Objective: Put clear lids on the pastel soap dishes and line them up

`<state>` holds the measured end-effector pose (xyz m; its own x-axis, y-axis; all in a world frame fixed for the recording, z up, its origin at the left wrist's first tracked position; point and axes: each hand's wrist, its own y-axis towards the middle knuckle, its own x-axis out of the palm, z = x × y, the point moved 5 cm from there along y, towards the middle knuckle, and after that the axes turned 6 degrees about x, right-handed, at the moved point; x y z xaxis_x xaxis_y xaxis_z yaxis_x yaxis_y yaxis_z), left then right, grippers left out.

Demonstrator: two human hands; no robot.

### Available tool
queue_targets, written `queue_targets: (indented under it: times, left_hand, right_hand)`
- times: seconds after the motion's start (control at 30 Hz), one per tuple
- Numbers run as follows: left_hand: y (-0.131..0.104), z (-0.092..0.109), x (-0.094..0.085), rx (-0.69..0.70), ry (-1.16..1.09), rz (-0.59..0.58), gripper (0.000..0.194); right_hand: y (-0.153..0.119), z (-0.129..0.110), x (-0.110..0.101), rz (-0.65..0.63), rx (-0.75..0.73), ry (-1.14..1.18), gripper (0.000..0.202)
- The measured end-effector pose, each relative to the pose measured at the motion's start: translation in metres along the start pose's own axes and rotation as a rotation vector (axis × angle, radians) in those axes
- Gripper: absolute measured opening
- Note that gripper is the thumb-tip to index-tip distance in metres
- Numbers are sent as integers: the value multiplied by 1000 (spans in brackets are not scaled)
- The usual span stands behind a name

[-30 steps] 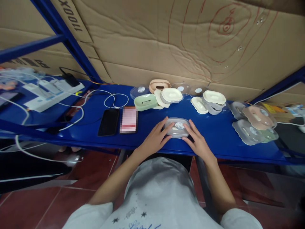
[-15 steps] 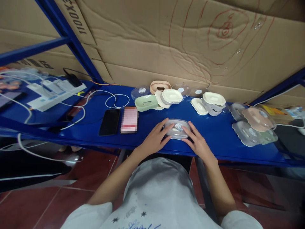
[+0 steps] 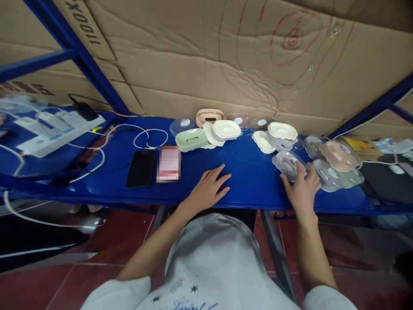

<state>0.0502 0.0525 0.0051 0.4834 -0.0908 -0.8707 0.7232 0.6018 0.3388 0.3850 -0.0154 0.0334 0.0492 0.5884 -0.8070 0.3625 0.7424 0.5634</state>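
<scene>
A grey soap dish (image 3: 284,165) with a clear lid and a round sticker lies turned at an angle on the blue table, left of the other lidded dishes. My right hand (image 3: 302,189) is at its near right corner, fingers spread, with the thumb and forefinger overlapping its edge; whether they press on it I cannot tell. My left hand (image 3: 208,189) rests on the tabletop near the front edge, fingers apart, nothing in it. Further right sit several lidded dishes, among them a pinkish one (image 3: 338,155) and a grey one (image 3: 327,174).
At the back stand a green dish base (image 3: 192,140), a peach one (image 3: 209,116), cream trays (image 3: 226,129), more cream pieces (image 3: 282,130) and clear lids (image 3: 238,121). Two phones (image 3: 140,168) (image 3: 168,163), a white cable (image 3: 150,138) and a power strip (image 3: 61,135) lie left.
The grey lidded dish has gone from between both hands to the right side, along with my right hand. My left hand has stayed near its place, now off the dish. The view has shifted slightly.
</scene>
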Motion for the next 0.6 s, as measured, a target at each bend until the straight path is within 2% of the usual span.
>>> queue_targets:
  times: [0.07,0.17,0.23,0.33,0.43,0.6]
  left_hand:
    - [0,1,1,11,21,-5,44]
    - [0,1,1,13,21,1,44]
    - [-1,0,0,4,5,13,44]
    - [-2,-1,-2,-13,-14,21,45]
    - [-2,-2,-4,-23,-25,16,48]
    - [-2,1,-5,-33,21,82,56]
  right_hand:
    - [21,-20,13,-59,-97,3,65]
    - [57,-59,49,-265,-239,15,64]
    - [79,-80,72,-360,-256,2,66]
    - [94,-99,93,-411,-291,33,54]
    - [86,-108,94,-480,-426,119,39]
    - [52,-124,68,-642,-741,511,24]
